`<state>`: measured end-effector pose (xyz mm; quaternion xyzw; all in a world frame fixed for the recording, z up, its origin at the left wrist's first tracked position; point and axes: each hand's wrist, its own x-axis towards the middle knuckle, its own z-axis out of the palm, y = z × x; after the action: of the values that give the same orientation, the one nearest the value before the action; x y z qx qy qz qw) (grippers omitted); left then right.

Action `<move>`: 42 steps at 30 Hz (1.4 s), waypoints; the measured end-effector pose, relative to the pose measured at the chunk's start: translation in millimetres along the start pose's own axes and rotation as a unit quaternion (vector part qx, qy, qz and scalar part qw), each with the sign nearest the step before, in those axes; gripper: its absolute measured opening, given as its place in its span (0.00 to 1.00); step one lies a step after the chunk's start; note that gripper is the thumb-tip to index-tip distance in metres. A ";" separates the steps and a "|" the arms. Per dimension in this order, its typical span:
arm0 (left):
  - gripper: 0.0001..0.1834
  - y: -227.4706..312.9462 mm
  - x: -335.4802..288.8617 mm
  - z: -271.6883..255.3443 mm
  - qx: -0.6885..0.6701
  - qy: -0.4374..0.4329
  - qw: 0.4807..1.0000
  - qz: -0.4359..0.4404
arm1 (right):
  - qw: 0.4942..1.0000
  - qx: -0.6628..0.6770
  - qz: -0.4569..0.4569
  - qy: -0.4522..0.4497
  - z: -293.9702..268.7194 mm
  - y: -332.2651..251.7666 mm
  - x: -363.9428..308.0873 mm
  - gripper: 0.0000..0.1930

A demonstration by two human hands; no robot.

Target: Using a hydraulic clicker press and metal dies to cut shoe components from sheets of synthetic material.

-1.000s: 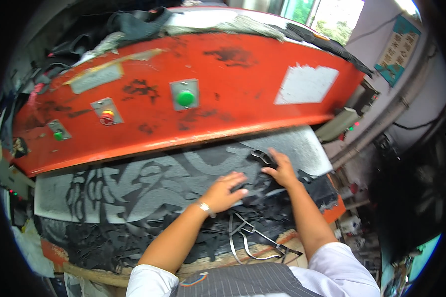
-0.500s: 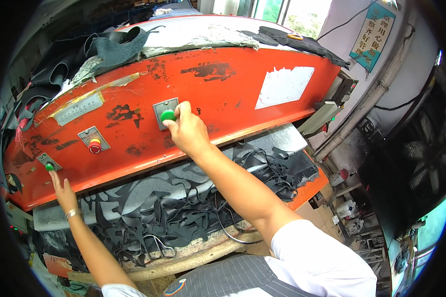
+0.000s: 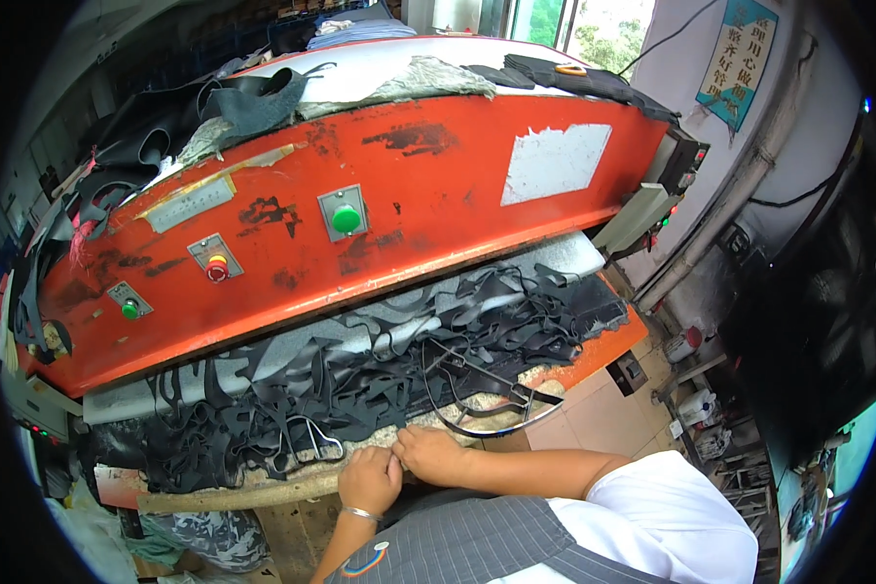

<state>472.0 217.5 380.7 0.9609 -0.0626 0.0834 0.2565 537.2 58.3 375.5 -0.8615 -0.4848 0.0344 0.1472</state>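
My left hand (image 3: 370, 479) and my right hand (image 3: 428, 453) rest together at the front edge of the worn cutting board (image 3: 214, 494), fingertips touching. Both have their fingers curled in, and nothing shows in them. Just beyond them lies a black sheet cut into a web of strips (image 3: 380, 360) under the orange-red press head (image 3: 438, 195). A small metal cutting die (image 3: 311, 440) sits just above my left hand. A larger wire-like die (image 3: 487, 394) lies to the right of my right hand. Two green buttons (image 3: 346, 218) (image 3: 129, 310) are on the press face.
A red and yellow button (image 3: 216, 268) sits between the green ones. Dark material scraps (image 3: 253, 97) are piled on top of the press. A pipe (image 3: 711, 243) runs down the wall at right, with containers (image 3: 696, 404) on the tiled floor.
Both hands have come off the green buttons and dropped back to the front edge of the board, meeting in the middle. The view has tilted down slightly.
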 end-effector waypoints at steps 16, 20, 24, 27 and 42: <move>0.13 -4.7 24.0 1.5 0.002 0.002 0.999 -0.032 | 0.980 0.151 0.123 -0.043 -150.3 129.2 56.0 0.19; 0.11 7.3 -1.4 -12.1 -0.045 0.006 0.997 -0.059 | 0.915 -0.064 0.366 0.158 -133.3 248.6 86.1 0.30; 0.12 21.7 -3.8 -18.4 -0.080 -0.043 0.984 -0.151 | 0.924 -0.038 0.351 0.145 -93.7 303.0 74.6 0.30; 0.12 26.9 -3.0 -14.9 -0.073 -0.055 0.981 -0.171 | 0.921 0.061 0.285 0.259 -82.2 328.0 49.1 0.25; 0.14 56.0 -20.8 30.7 -0.253 0.174 0.950 -0.065 | 0.804 0.571 0.105 0.129 -131.1 144.1 -35.3 0.35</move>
<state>446.5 155.5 377.5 0.8372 0.0263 0.2143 0.5025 664.0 -70.6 456.4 -0.6642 -0.2607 0.2090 0.6687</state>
